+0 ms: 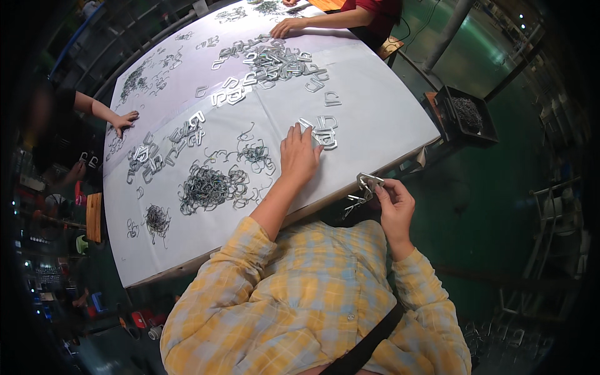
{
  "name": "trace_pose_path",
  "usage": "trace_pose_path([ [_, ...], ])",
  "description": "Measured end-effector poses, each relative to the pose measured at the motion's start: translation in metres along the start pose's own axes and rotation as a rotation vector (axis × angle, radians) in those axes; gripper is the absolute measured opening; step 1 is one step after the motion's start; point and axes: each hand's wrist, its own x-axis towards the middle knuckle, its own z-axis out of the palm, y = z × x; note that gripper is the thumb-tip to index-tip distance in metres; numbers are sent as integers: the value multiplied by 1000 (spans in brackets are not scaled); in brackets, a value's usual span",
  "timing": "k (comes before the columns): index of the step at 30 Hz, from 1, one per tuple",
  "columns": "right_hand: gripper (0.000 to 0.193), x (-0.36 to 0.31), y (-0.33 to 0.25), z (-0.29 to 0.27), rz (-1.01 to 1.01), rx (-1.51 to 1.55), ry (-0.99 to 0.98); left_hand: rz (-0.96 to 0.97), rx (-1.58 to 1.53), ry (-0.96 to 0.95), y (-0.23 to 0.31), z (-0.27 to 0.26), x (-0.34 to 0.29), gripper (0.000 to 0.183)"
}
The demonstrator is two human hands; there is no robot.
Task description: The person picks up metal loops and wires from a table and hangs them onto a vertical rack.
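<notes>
My left hand lies on the white-covered table with its fingers stretched out. Its fingertips touch a small group of shiny metal loops, shaped like angular buckle frames. Off the table's near right edge, my right hand pinches several metal loops between thumb and fingers. They hang together in a bunch; how they are joined is too small to tell. Left of my left forearm sits a dense heap of small bent wire pieces, with a looser scatter of wire pieces beside it.
A large pile of metal loops lies farther back, and more loops lie to the left. Other people's hands rest at the left and far side. A black crate of metal parts stands beyond the right table edge.
</notes>
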Motion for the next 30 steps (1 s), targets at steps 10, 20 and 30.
trace_pose_path([
  [10, 9, -7, 7, -6, 38, -46, -23, 48, -353, -192, -5, -8, 0, 31],
  [20, 9, -9, 7, -1, 60, -58, -59, -64, 223, -60, -133, -66, 32, 13],
  [30, 7, -20, 10, 12, 29, -69, -179, 248, 390, -254, -128, -57, 36, 9],
])
